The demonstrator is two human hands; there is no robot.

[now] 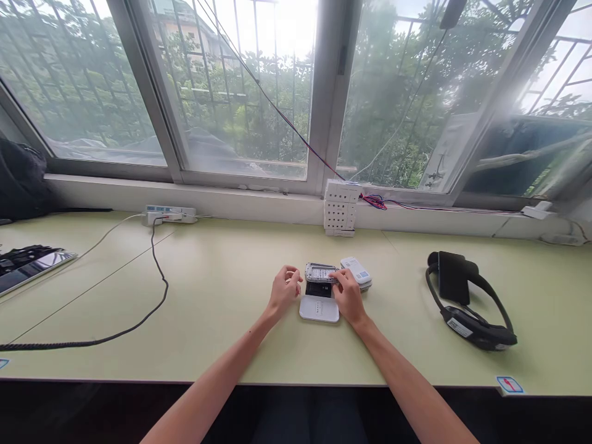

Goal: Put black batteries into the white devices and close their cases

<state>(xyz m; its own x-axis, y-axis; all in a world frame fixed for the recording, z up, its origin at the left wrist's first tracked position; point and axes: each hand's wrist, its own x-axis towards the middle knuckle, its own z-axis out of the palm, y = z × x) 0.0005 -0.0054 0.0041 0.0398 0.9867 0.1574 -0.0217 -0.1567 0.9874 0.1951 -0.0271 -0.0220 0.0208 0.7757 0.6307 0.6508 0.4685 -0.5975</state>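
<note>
The opened white device, a small handheld casing with its inner frame and label exposed, is tilted up over the table. My right hand grips its right end between thumb and fingers. To its left, my left hand is loosely curled with the fingertips slightly apart, close to the casing but holding nothing visible. Just below the casing lies a flat black battery, partly covered. Nearest me is a white back cover with a printed label, lying flat on the table.
Stacked white devices sit just beyond my right hand. A black head strap with a phone lies at the right. Against the window ledge stands a white stack of boxes. A power strip and black cable are leftward.
</note>
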